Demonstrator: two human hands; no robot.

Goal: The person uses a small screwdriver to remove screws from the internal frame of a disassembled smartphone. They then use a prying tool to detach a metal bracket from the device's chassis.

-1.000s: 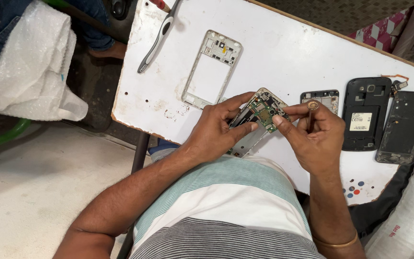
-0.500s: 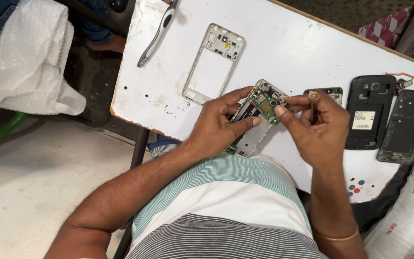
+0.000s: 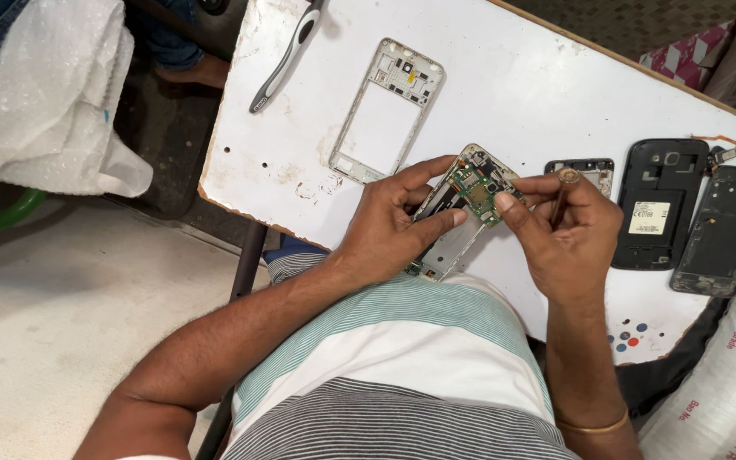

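Holding an opened phone body above the near edge of the white tabletop, the left hand grips it from the left side, thumb across the lower part, fingers curled behind. Green circuit board sits exposed at the top of that phone body. Right hand is clenched round a thin tool with a round brown cap, its index fingertip pressed against the board's right edge.

Edges: tabletop's left edge is chipped and worn, with bare floor beyond it and a dark table leg beneath. Far edge runs diagonally at upper right. Open surface lies between the hands and the far edge.

Surface items: an empty white phone frame lies up and left of the hands, well apart. A grey-handled tool lies at the upper left edge. To the right, a small dark part lies just beside the right hand, then a black phone back and a dark inner frame near the right edge.

Room: bubble wrap heaped at left; a white sack at lower right
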